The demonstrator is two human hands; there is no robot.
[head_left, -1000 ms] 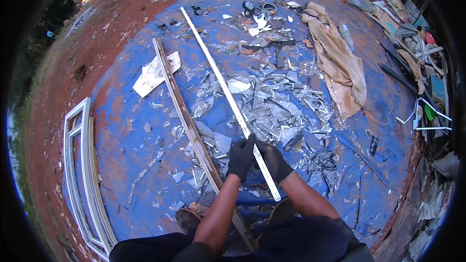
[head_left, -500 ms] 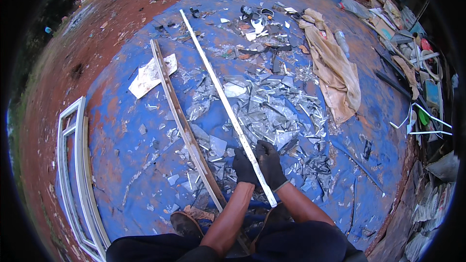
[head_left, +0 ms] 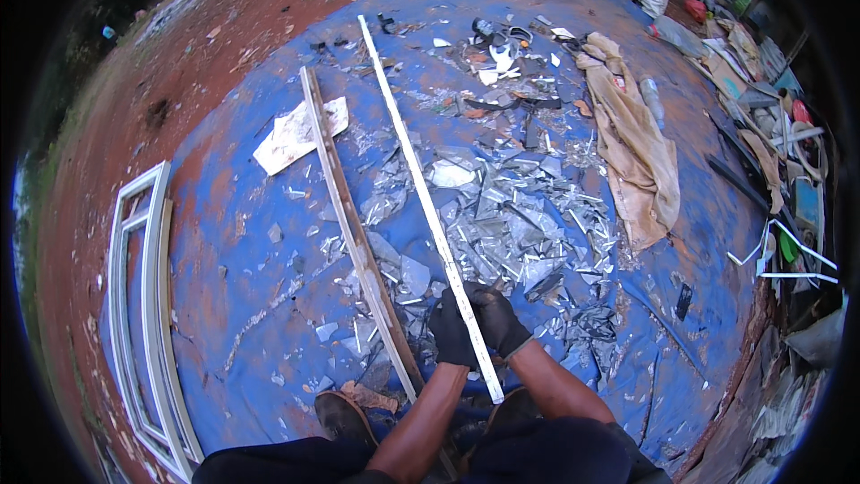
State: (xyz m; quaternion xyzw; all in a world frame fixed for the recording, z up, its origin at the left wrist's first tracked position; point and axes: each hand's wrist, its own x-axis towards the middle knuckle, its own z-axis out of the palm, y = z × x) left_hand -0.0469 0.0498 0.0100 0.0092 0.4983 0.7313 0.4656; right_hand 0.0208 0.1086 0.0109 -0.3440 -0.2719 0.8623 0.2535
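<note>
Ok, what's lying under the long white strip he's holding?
Broken glass shards on the blue tarp lie under the white strip. The gloved hands cover what lies under its near end.

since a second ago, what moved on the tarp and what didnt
Both gloved hands, left hand and right hand, stay clamped on the white strip, with no clear shift along it. The wooden bar, glass shards and window frame lie as before.

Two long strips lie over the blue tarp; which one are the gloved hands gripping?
The white strip, clasped between left hand and right hand. The brownish strip lies untouched to its left.
</note>
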